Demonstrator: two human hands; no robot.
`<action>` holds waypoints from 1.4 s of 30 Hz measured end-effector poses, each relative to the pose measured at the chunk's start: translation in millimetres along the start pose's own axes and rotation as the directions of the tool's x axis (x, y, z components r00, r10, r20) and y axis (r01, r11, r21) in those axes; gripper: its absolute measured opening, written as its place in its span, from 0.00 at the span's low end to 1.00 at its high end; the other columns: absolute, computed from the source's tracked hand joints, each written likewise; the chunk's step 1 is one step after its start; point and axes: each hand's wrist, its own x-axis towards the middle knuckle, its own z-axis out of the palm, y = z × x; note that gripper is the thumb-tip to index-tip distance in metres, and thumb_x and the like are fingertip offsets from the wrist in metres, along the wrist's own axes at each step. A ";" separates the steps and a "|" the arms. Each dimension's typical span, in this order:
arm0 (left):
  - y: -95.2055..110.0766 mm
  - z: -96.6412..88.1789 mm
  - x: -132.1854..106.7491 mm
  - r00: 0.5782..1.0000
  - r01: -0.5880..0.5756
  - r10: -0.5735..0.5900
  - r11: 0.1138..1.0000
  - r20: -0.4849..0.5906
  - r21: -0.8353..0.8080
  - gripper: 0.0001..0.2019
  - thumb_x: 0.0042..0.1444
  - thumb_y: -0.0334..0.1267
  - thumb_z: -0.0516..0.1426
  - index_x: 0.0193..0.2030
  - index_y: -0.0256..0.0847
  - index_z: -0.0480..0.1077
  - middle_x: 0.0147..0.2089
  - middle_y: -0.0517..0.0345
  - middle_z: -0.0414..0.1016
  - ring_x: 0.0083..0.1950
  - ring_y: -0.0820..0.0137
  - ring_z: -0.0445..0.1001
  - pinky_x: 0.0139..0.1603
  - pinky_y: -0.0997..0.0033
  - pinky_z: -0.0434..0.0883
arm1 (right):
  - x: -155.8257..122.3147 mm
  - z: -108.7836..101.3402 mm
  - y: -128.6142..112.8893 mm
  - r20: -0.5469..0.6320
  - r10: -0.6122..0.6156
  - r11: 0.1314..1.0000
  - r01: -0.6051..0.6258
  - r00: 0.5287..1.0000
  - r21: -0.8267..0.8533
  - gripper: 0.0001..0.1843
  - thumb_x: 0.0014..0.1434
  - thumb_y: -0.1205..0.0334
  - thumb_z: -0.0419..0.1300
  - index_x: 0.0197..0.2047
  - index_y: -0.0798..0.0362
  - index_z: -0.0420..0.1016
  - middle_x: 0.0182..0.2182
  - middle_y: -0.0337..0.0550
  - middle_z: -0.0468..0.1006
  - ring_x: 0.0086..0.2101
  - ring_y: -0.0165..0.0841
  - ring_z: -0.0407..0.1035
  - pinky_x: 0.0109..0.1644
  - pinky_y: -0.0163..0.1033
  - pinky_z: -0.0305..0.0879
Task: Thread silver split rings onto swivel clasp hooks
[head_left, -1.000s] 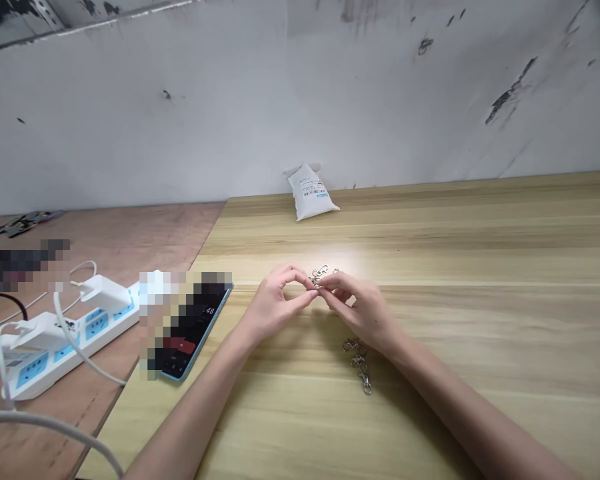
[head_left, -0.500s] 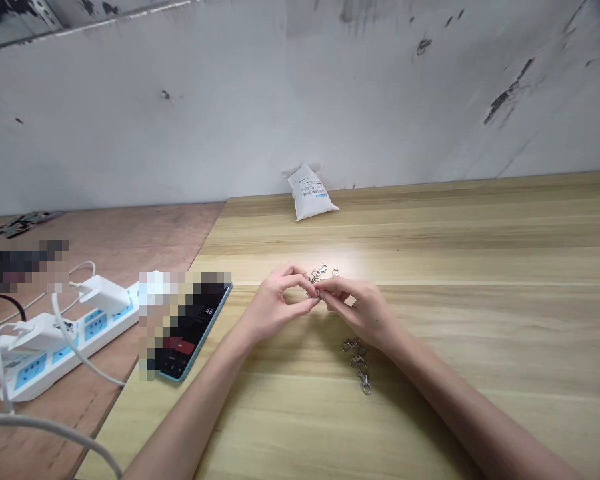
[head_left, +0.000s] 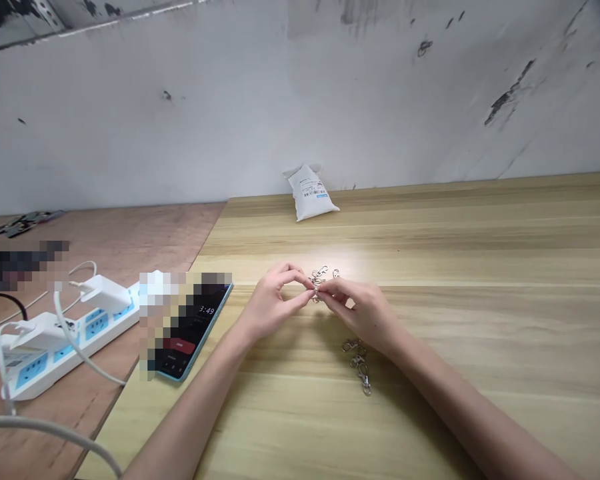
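Observation:
Near the middle of the table, my left hand (head_left: 275, 301) pinches with its thumb and index finger at a small silvery keychain clasp (head_left: 315, 300), mostly hidden by the fingertips. My right hand (head_left: 363, 310) meets it from the other side, its thumb and fingers closed on the same small metal piece. Just beyond the fingertips lie several loose keychain clasps (head_left: 321, 272), partly covered by the hands. One more clasp (head_left: 336, 273) lies apart behind my right fingers. A chain-like row of clasps with rings (head_left: 363, 368) rests on the wood below my right wrist.
A white plastic packet (head_left: 312, 195) stands at the back by the wall. Left of my left forearm lies a phone (head_left: 193, 340) with its screen lit. Farther left, a white power strip (head_left: 87, 337) with chargers and cables (head_left: 75, 353) occupies the lower brown surface (head_left: 155, 230).
My fingertips have shifted slightly around the small clasp, and a bit of its metal now shows below them. The phone's clock digits have changed. The other clasps lie as before.

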 end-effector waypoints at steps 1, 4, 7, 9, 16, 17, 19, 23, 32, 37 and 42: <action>-0.4 0.0 -0.1 1.000 -0.004 0.004 1.000 0.009 0.000 0.04 0.59 0.37 0.59 0.37 0.42 0.75 0.42 0.56 0.71 0.47 0.66 0.71 0.50 0.65 0.67 | -0.3 0.1 0.4 -0.002 -0.006 1.000 0.006 1.000 -0.028 0.05 0.64 0.65 0.58 0.38 0.52 0.76 0.30 0.41 0.82 0.24 0.28 0.71 0.29 0.32 0.66; -0.7 -0.3 -0.5 0.999 -0.028 0.028 1.000 0.042 0.001 0.03 0.59 0.36 0.59 0.37 0.42 0.76 0.42 0.56 0.71 0.47 0.67 0.71 0.52 0.64 0.67 | -0.5 -0.6 1.7 0.003 -0.021 0.996 0.022 1.000 -0.082 0.06 0.64 0.65 0.57 0.39 0.52 0.76 0.30 0.40 0.82 0.23 0.27 0.71 0.29 0.31 0.64; -0.5 -1.2 -0.5 0.996 -0.061 0.059 0.998 0.069 0.023 0.04 0.58 0.34 0.59 0.35 0.42 0.76 0.41 0.55 0.72 0.47 0.66 0.71 0.52 0.62 0.67 | 0.3 -2.6 2.2 0.048 -0.019 0.995 0.024 0.999 -0.096 0.07 0.64 0.65 0.57 0.39 0.52 0.77 0.28 0.39 0.81 0.23 0.27 0.70 0.29 0.31 0.63; -1.2 -2.2 -0.3 0.992 -0.083 0.079 0.996 0.095 0.039 0.04 0.57 0.33 0.59 0.35 0.42 0.76 0.41 0.55 0.72 0.47 0.66 0.71 0.52 0.61 0.68 | 1.2 -4.7 1.7 0.102 -0.017 0.995 0.027 0.995 -0.096 0.08 0.64 0.64 0.57 0.38 0.51 0.78 0.26 0.38 0.80 0.23 0.27 0.69 0.29 0.31 0.62; -6.0 -4.5 -0.7 0.969 -0.138 0.128 0.990 0.209 0.032 0.05 0.56 0.31 0.59 0.35 0.44 0.77 0.43 0.55 0.72 0.48 0.66 0.72 0.53 0.61 0.69 | 3.2 -9.9 -2.5 0.182 -0.054 0.989 0.077 0.982 -0.124 0.11 0.65 0.65 0.55 0.36 0.51 0.79 0.23 0.38 0.79 0.21 0.26 0.66 0.26 0.31 0.57; -6.3 -4.5 -0.9 0.968 -0.147 0.136 0.988 0.211 0.038 0.05 0.56 0.30 0.60 0.35 0.44 0.77 0.43 0.56 0.72 0.48 0.67 0.71 0.53 0.61 0.69 | 3.0 -9.9 -2.5 0.183 -0.058 0.988 0.083 0.981 -0.131 0.11 0.65 0.65 0.55 0.36 0.51 0.79 0.23 0.38 0.79 0.21 0.26 0.66 0.26 0.31 0.56; -6.5 -4.2 -1.0 0.966 -0.167 0.152 0.985 0.211 0.054 0.06 0.55 0.29 0.60 0.35 0.44 0.76 0.43 0.56 0.72 0.48 0.67 0.71 0.53 0.62 0.69 | 2.4 -9.5 -1.9 0.184 -0.060 0.985 0.089 0.981 -0.150 0.12 0.65 0.64 0.54 0.35 0.50 0.79 0.23 0.38 0.78 0.21 0.26 0.65 0.25 0.31 0.55; -6.7 -2.4 0.0 0.957 -0.218 0.196 0.972 0.212 0.090 0.05 0.54 0.28 0.60 0.33 0.42 0.75 0.42 0.56 0.74 0.48 0.66 0.71 0.53 0.61 0.68 | 1.5 -8.4 -0.8 0.200 -0.026 0.987 0.057 0.979 -0.148 0.11 0.64 0.65 0.55 0.35 0.50 0.79 0.24 0.38 0.79 0.22 0.27 0.67 0.27 0.31 0.56; -13.6 6.7 -0.1 0.990 -0.128 0.127 0.991 0.057 0.025 0.05 0.52 0.27 0.59 0.30 0.40 0.72 0.41 0.54 0.78 0.49 0.66 0.75 0.56 0.59 0.68 | 2.6 -4.8 -3.2 0.130 0.087 0.993 -0.096 0.988 0.066 0.08 0.63 0.65 0.58 0.41 0.52 0.79 0.28 0.40 0.80 0.23 0.27 0.67 0.28 0.32 0.62; -13.9 8.6 -0.5 0.996 -0.087 0.086 0.996 0.010 0.020 0.04 0.51 0.28 0.60 0.30 0.40 0.73 0.43 0.53 0.77 0.50 0.64 0.75 0.53 0.61 0.70 | 1.7 -0.4 -2.1 0.069 0.083 0.993 -0.088 0.994 0.079 0.07 0.62 0.65 0.58 0.40 0.51 0.79 0.29 0.41 0.81 0.22 0.27 0.67 0.27 0.33 0.63; -8.3 9.9 -1.2 0.999 -0.034 0.034 0.999 0.004 -0.022 0.02 0.53 0.30 0.59 0.32 0.40 0.73 0.42 0.56 0.78 0.47 0.66 0.76 0.51 0.64 0.71 | 1.2 1.2 -2.3 0.016 0.087 0.993 -0.088 0.996 0.077 0.09 0.63 0.61 0.58 0.38 0.52 0.80 0.28 0.43 0.82 0.22 0.28 0.68 0.26 0.33 0.63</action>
